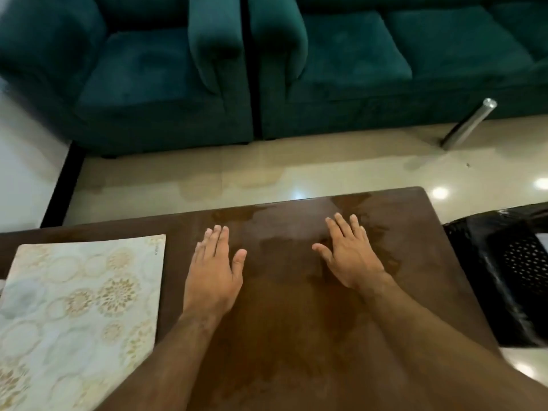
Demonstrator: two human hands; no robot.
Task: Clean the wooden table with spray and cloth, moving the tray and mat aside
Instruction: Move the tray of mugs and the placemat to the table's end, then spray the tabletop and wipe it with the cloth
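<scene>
While both hands lie flat, left hand (214, 271) sits beside the mat (80, 318), right hand (350, 253) mid-table (430, 262).

Your wooden table (296, 336) is dark brown, blotched with darker wet-looking patches toward its far edge. Your mat (80, 315) is pale cream and grey-white, printed with gold floral medallions and faint circles. The sofas (355, 69) facing you are deep teal. The floor (237, 173) is glossy beige with bright light spots. At your right sits a black perforated chair (510, 271).
</scene>
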